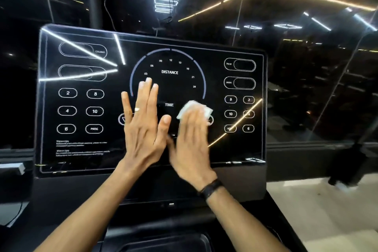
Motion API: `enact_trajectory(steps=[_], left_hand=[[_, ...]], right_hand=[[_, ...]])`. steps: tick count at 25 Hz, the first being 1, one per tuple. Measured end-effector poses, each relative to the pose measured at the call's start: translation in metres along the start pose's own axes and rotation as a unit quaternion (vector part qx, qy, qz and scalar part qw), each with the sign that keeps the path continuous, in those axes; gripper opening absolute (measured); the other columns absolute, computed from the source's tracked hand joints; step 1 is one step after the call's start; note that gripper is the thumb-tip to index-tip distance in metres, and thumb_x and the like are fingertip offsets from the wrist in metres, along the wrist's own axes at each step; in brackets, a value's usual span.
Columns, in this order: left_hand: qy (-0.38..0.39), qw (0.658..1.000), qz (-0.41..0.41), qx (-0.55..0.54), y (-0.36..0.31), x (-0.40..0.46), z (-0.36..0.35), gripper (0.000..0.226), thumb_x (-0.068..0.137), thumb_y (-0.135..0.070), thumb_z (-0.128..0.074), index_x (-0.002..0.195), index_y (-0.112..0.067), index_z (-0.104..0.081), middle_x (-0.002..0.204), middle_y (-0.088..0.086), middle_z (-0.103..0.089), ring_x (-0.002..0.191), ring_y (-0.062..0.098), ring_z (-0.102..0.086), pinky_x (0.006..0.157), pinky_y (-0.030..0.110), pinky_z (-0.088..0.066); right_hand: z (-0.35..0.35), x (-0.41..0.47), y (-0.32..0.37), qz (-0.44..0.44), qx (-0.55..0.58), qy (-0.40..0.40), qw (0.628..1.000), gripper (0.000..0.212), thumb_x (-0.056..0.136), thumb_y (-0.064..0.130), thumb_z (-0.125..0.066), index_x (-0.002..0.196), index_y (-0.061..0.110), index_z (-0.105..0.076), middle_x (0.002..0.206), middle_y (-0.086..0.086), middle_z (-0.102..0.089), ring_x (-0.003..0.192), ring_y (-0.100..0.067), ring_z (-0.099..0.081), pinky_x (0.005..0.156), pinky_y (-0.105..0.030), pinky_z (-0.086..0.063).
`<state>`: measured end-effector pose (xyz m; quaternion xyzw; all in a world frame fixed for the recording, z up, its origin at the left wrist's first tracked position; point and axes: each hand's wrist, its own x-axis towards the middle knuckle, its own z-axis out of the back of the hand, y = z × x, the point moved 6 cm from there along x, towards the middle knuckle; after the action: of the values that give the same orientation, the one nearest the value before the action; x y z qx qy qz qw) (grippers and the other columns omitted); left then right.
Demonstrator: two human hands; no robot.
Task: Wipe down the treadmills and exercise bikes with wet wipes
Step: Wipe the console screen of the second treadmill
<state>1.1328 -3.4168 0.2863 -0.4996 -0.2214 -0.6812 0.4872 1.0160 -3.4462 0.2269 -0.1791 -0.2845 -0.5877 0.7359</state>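
Treadmill console (67,155), glossy black panel, tilted a little in view. My right hand (191,139) lies flat on it, fingers straight, pressing the wet wipe (195,108) against the glass just right of the word TIME — the wipe's white edge shows past my fingertips. My left hand (143,120) is flat too, fingers straight and holding nothing, resting left of TIME under the distance dial (169,71). The hands nearly touch at the thumbs. The wipe's long edge runs across the panel, left to right. Unwiped buttons (239,113) sit to the right of the wipe, closer to my right hand — I judge the next sweep goes that way.
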Motion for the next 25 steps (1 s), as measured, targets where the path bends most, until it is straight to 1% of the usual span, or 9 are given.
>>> enact_trajectory(steps=[3,6,9,14,16,19,21,23,25], left_hand=[[0.004,0.999,-0.019,-0.026,-0.015,-0.002,-0.008,0.074,0.103,-0.051,-0.013,0.152,0.003,-0.028,0.162,0.016,-0.022,0.153,0.025,-0.016,0.122,0.049,0.008],[-0.011,0.999,-0.016,-0.031,-0.006,-0.002,-0.005,0.073,0.103,-0.051,-0.015,0.151,0.002,-0.031,0.162,0.016,-0.025,0.152,0.026,-0.019,0.122,0.050,0.007],[-0.015,0.999,-0.002,-0.041,-0.008,0.000,-0.009,0.073,0.103,-0.050,-0.016,0.151,0.003,-0.032,0.161,0.016,-0.027,0.152,0.026,-0.020,0.123,0.051,0.007],[0.004,0.997,-0.035,-0.065,-0.041,-0.006,-0.026,0.074,0.103,-0.051,-0.013,0.151,0.002,-0.032,0.161,0.016,-0.027,0.152,0.026,-0.021,0.122,0.051,0.006],[-0.007,0.997,-0.028,-0.064,-0.033,-0.005,-0.022,0.073,0.103,-0.050,-0.014,0.151,0.002,-0.032,0.161,0.015,-0.027,0.151,0.026,-0.022,0.122,0.051,0.007],[-0.015,0.998,-0.016,-0.063,-0.030,0.000,-0.023,0.072,0.103,-0.049,-0.016,0.150,0.002,-0.033,0.161,0.016,-0.028,0.151,0.026,-0.023,0.122,0.051,0.007],[-0.009,0.997,-0.028,-0.068,-0.042,-0.001,-0.028,0.072,0.103,-0.049,-0.015,0.150,0.003,-0.033,0.160,0.017,-0.029,0.151,0.026,-0.023,0.122,0.051,0.007],[-0.002,0.996,-0.049,-0.074,-0.055,-0.003,-0.033,0.072,0.104,-0.049,-0.014,0.149,0.004,-0.034,0.159,0.018,-0.030,0.150,0.027,-0.025,0.122,0.051,0.006],[-0.007,0.996,-0.053,-0.075,-0.050,-0.004,-0.033,0.071,0.104,-0.048,-0.016,0.149,0.003,-0.035,0.159,0.017,-0.030,0.150,0.028,-0.025,0.122,0.051,0.005]], right_hand=[[-0.024,-0.084,0.013,0.131,0.003,0.040,0.991,0.080,0.104,0.056,-0.022,0.155,-0.005,-0.013,0.163,-0.026,-0.003,0.153,-0.036,-0.002,0.122,-0.047,-0.010],[-0.030,-0.118,-0.058,0.016,-0.041,0.013,0.999,0.086,0.103,0.061,-0.019,0.152,-0.010,-0.021,0.162,-0.029,-0.008,0.150,-0.043,-0.017,0.118,-0.051,-0.018],[-0.008,-0.046,-0.092,-0.129,0.017,0.000,0.991,0.092,0.100,0.064,0.000,0.153,-0.011,-0.004,0.160,-0.032,0.006,0.151,-0.044,0.006,0.121,-0.058,-0.010],[-0.023,-0.102,-0.047,0.098,-0.006,0.057,0.993,0.084,0.103,0.062,-0.019,0.156,-0.004,-0.011,0.165,-0.023,0.000,0.154,-0.034,0.001,0.123,-0.048,-0.010],[-0.024,-0.128,-0.090,0.020,-0.040,0.047,0.998,0.086,0.103,0.062,-0.016,0.155,-0.006,-0.013,0.164,-0.025,-0.001,0.153,-0.037,-0.006,0.119,-0.050,-0.016],[-0.010,-0.071,-0.131,-0.171,0.040,0.022,0.984,0.094,0.094,0.069,0.009,0.152,-0.005,0.011,0.160,-0.027,0.017,0.150,-0.036,0.019,0.123,-0.053,-0.002],[-0.003,-0.051,-0.105,-0.097,0.063,0.040,0.992,0.092,0.094,0.068,0.009,0.153,-0.002,0.012,0.161,-0.025,0.019,0.149,-0.033,0.024,0.123,-0.048,0.009],[-0.013,-0.087,-0.084,0.029,0.030,0.054,0.998,0.084,0.103,0.062,-0.010,0.156,-0.002,0.000,0.165,-0.021,0.009,0.153,-0.032,0.010,0.125,-0.044,0.003],[-0.025,-0.142,-0.105,0.045,-0.005,0.067,0.997,0.080,0.105,0.058,-0.019,0.157,-0.002,-0.008,0.166,-0.018,0.003,0.154,-0.033,-0.006,0.123,-0.047,-0.008]])
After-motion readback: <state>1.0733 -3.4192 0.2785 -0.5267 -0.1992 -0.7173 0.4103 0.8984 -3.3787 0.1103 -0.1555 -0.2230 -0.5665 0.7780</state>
